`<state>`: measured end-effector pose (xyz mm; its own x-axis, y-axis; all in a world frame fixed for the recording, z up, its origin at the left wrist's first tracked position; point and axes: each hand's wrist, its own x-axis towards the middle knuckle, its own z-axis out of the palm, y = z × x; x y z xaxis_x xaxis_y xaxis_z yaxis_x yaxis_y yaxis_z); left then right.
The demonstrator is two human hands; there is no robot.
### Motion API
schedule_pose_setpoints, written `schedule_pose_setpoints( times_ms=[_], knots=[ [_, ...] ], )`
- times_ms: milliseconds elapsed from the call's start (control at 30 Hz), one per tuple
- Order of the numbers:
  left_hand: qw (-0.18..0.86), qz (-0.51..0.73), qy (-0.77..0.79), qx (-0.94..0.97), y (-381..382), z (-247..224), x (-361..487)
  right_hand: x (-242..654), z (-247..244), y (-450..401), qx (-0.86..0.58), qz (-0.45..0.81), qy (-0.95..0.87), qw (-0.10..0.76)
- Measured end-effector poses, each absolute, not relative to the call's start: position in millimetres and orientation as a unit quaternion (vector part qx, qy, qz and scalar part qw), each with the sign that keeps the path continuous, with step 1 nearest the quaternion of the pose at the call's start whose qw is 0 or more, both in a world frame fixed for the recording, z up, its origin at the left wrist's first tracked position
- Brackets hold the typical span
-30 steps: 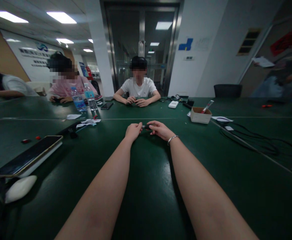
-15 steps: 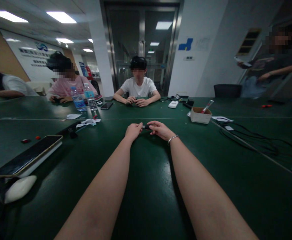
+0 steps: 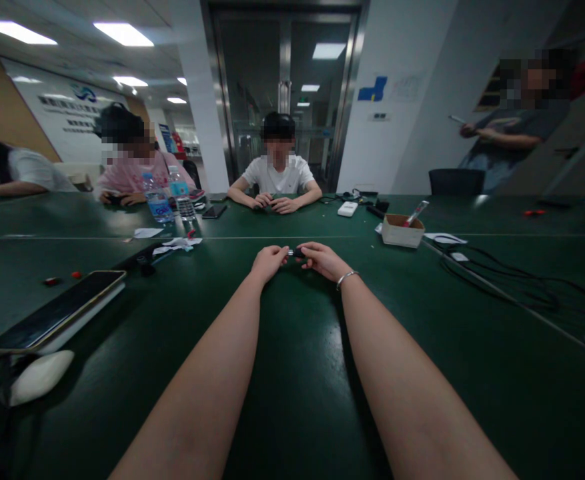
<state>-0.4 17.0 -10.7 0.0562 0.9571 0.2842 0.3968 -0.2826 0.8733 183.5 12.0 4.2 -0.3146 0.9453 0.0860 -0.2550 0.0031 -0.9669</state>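
Observation:
My left hand and my right hand meet over the green table, fingertips facing each other. Between them is a small black stick with a silver metal end, much like a USB flash drive. My left thumb and fingers pinch its silver end. On the black end, my right thumb and fingers are closed. The fingers cover part of the stick, so its full shape does not show. A silver bracelet circles my right wrist.
Left of me are a phone on a white box and a white mouse-like object. Paper scraps and two bottles stand beyond. To the right are an open box and black cables. A person sits opposite.
Both hands keep their grip, and a bit more of the stick's silver end shows. At the far right, a standing person has turned and moved leftward.

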Motion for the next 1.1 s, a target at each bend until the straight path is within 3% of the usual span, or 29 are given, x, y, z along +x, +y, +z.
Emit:
schedule_pose_setpoints(
  times_ms=[367, 1100],
  knots=[
    [0.389, 0.492, 0.461, 0.627, 8.1, -1.9, 4.2, 181.0, 9.7, 7.8, -0.368, 0.612, -0.514, 0.476],
    [0.392, 0.492, 0.485, 0.608, 8.6, 1.5, 5.4, 180.4, 10.7, 7.1, -0.357, 0.613, -0.526, 0.469]
  ],
)
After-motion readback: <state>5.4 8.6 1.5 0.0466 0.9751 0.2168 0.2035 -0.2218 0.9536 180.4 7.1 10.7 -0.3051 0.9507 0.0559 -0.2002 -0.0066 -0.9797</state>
